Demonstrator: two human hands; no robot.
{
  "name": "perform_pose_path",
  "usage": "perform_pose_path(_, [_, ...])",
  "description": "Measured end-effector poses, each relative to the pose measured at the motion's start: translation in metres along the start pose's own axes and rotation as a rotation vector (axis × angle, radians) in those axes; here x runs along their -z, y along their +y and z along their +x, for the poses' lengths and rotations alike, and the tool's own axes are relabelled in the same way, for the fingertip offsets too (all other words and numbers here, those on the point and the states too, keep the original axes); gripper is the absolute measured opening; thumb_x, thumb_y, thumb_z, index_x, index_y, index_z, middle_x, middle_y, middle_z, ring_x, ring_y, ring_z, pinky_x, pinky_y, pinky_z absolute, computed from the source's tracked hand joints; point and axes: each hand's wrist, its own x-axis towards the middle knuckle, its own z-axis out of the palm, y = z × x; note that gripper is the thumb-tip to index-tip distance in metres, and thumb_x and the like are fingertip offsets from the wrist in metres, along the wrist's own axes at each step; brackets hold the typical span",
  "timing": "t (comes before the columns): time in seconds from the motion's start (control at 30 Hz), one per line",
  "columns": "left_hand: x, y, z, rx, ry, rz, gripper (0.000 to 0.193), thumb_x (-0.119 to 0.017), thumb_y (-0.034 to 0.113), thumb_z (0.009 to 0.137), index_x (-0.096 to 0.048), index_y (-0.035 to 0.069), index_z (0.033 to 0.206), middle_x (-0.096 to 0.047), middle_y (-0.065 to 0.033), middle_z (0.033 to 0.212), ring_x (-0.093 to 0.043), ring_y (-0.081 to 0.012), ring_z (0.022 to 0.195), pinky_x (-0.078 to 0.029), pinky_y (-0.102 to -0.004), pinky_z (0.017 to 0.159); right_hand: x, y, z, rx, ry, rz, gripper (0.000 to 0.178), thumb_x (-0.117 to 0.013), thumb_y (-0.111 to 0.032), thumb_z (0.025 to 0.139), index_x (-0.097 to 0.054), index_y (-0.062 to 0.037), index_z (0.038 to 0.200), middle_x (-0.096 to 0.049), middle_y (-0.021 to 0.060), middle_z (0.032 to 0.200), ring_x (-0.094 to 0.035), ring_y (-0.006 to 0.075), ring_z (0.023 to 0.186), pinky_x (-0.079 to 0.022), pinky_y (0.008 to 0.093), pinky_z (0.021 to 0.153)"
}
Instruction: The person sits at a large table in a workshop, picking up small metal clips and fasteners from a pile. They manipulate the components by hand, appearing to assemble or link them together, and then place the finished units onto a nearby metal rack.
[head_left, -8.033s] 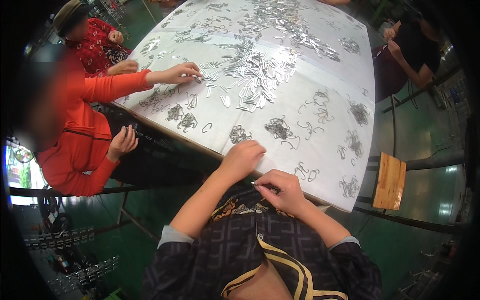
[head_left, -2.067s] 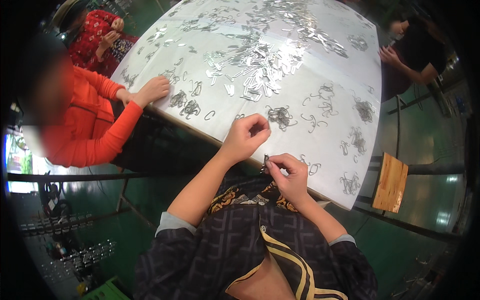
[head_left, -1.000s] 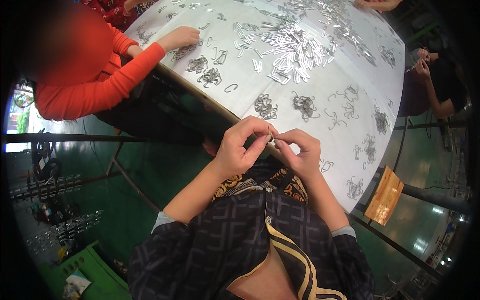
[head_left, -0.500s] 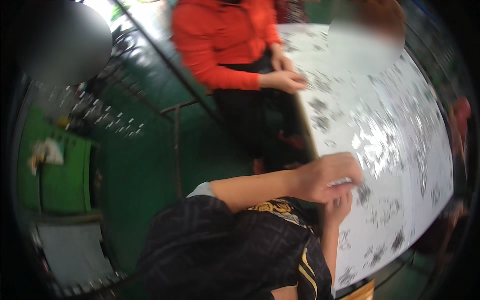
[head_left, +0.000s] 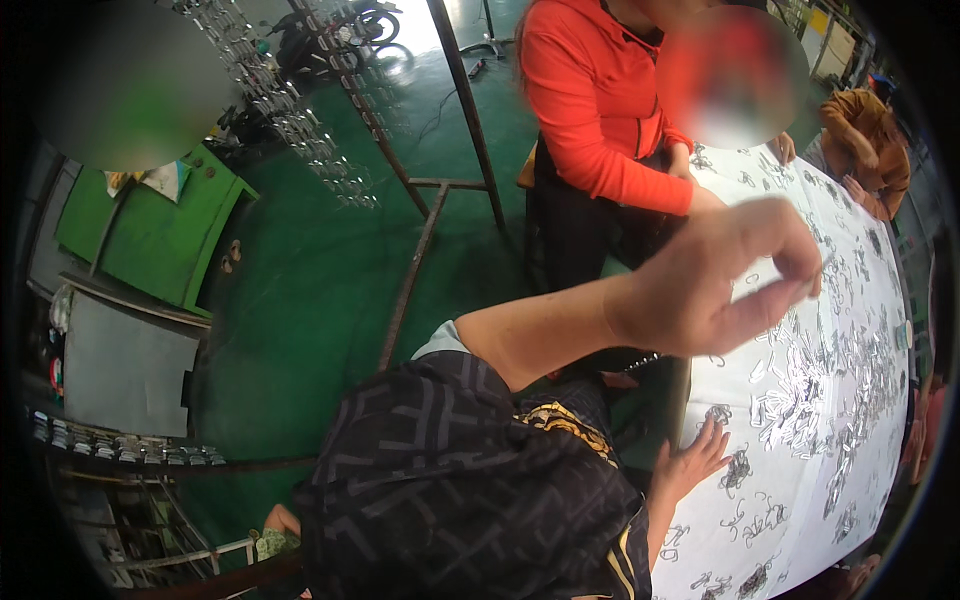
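My left hand (head_left: 715,285) is raised over the near edge of the white table (head_left: 705,380). Its thumb and forefinger pinch together; what lies between them, if anything, is too small to make out. My right hand (head_left: 693,462) rests on the tabletop with its fingers spread, holding nothing. By its fingertips are small clusters of dark, thin bent wire pieces (head_left: 737,470). Beyond both hands lies a loose heap of shiny, narrow metal pieces (head_left: 790,405), and more wire clusters (head_left: 765,515) sit nearer my side.
A person in an orange-red jacket (head_left: 600,110) sits across the table's left side, and another in a brown top (head_left: 870,140) is at its far end. Metal pieces hang in chains (head_left: 290,110) near a steel frame (head_left: 425,260). A green cabinet (head_left: 150,235) stands at left.
My hands have come apart: the left has risen and moved up and right, while the right has opened and settled on the tabletop. The whole view has shifted.
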Motion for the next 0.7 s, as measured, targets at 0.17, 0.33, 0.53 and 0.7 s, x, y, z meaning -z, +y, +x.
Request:
perform_pose_path(0.17, [0.035,0.022,0.025,0.028,0.211,-0.048,0.011,-0.055,-0.005,0.088,-0.052,0.000,0.097,-0.061,-0.0081,0.087,-0.059,-0.0106,0.074,-0.049,-0.0251,0.068,-0.001,0.000,0.001,-0.002,0.013,0.005,0.096,-0.083,-0.005,0.060,-0.037,-0.0148,0.144,-0.039,0.0134,0.145,-0.028,0.0365,0.140,-0.014,0.0601,0.115])
perform_pose_path(0.33, [0.095,0.041,0.048,-0.136,0.195,0.162,0.010,-0.053,-0.002,0.093,-0.048,-0.003,0.102,-0.063,-0.0129,0.095,-0.058,-0.0086,0.079,-0.050,-0.0235,0.071,-0.006,0.004,0.000,0.000,0.035,0.012,0.099,-0.082,-0.004,0.057,-0.036,-0.0148,0.144,-0.040,0.0139,0.144,-0.029,0.0371,0.140,-0.014,0.0606,0.115])
perform_pose_path(0.53, [0.164,0.076,0.063,-0.138,0.252,0.469,0.009,-0.055,-0.001,0.093,-0.053,-0.003,0.102,-0.068,-0.0181,0.097,-0.063,-0.0167,0.082,-0.051,-0.0288,0.075,-0.009,0.010,0.000,0.031,0.049,0.002,0.093,-0.080,-0.003,0.058,-0.038,-0.0100,0.141,-0.040,0.0138,0.144,-0.029,0.0375,0.140,-0.015,0.0606,0.115])
perform_pose_path(0.7, [0.223,0.101,0.073,-0.147,0.325,0.654,0.008,-0.057,0.000,0.094,-0.055,-0.003,0.101,-0.069,-0.0169,0.098,-0.066,-0.0181,0.087,-0.053,-0.0297,0.079,-0.003,0.008,0.001,0.010,0.003,0.042,0.093,-0.080,0.000,0.056,-0.039,-0.0085,0.140,-0.040,0.0136,0.144,-0.028,0.0373,0.140,-0.015,0.0589,0.116])
